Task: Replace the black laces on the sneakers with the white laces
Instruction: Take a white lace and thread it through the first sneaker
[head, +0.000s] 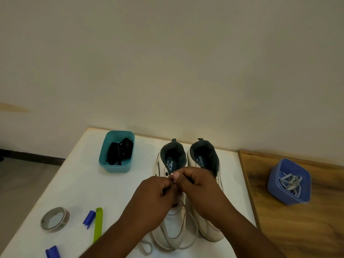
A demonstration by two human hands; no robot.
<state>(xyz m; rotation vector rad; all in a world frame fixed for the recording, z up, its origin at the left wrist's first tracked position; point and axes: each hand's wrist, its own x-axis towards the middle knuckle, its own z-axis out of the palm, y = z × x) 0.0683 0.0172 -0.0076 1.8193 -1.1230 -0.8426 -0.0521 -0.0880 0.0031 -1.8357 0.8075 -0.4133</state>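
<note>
Both hands, left hand and right hand, pinched the white lace over the left sneaker, near its top eyelets. Slack trailed toward the toe, along the shoe's length, nearer the person.

The desk has a smooth, matt white top with a pale wooden edge along its far side. Against its right edge stands a second surface of brown wood with visible grain and a slight sheen. Both sneakers look like smooth white leather or imitation leather, with dark cloth linings. The white lace trailing near the front edge is flat woven cloth. At the far left corner a teal tub of matt plastic holds black cloth laces. The blue tub is plastic too, faintly glossy. The tape roll near the front left looks shiny grey.
</note>
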